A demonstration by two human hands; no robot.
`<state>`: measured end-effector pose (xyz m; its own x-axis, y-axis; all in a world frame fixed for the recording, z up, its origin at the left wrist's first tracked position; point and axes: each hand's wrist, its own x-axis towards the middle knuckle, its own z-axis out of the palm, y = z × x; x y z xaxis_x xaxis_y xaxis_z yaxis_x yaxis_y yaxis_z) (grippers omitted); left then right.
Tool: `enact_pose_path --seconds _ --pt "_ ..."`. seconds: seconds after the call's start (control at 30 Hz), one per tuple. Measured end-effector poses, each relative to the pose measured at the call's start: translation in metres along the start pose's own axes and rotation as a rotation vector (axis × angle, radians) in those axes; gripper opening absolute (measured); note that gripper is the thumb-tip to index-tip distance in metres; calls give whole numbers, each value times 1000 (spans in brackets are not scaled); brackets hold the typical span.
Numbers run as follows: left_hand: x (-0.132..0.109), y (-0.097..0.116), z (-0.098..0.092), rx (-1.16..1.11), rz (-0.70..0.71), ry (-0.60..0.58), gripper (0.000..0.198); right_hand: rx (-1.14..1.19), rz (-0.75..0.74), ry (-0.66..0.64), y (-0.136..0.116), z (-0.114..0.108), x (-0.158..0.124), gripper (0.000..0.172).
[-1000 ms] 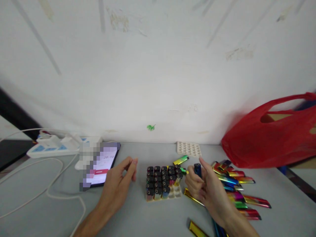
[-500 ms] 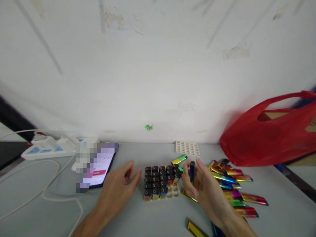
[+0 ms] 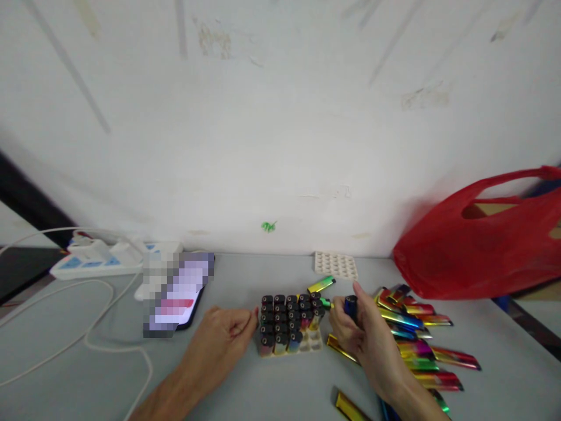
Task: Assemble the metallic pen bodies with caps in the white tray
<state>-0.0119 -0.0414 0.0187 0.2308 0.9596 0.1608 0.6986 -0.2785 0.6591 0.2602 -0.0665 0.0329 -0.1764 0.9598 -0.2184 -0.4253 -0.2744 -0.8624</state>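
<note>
A dark blue lighter (image 3: 350,307) stands upright in my right hand (image 3: 366,333), held between thumb and curled fingers just right of the tray. The pale moulded tray (image 3: 312,345) carries rows of upright lighters (image 3: 280,318) with black tops; a few of its cells at the front right show no lighter. At the tray's left side, my left hand (image 3: 221,336) is closed, fingers pressed together, its fingertips against or very near the leftmost lighters. I see nothing held in it. A gold lighter (image 3: 342,348) lies partly under my right hand.
Shiny coloured lighters (image 3: 421,345) lie in a loose pile on the right. A green-yellow lighter (image 3: 321,285) and a second pale tray (image 3: 335,265) are behind. The red bag (image 3: 473,251) stands far right. Leftward are a phone (image 3: 182,292), a power strip (image 3: 96,263) and white cables.
My left hand has moved right to the tray's side and its fingers have closed together. The blue lighter in my right hand has turned, its top now facing me more.
</note>
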Motion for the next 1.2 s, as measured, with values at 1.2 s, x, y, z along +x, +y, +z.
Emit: enact_pose_path --seconds 1.2 --pt "4 -6 0 10 -181 43 53 -17 62 20 3 1 0 74"
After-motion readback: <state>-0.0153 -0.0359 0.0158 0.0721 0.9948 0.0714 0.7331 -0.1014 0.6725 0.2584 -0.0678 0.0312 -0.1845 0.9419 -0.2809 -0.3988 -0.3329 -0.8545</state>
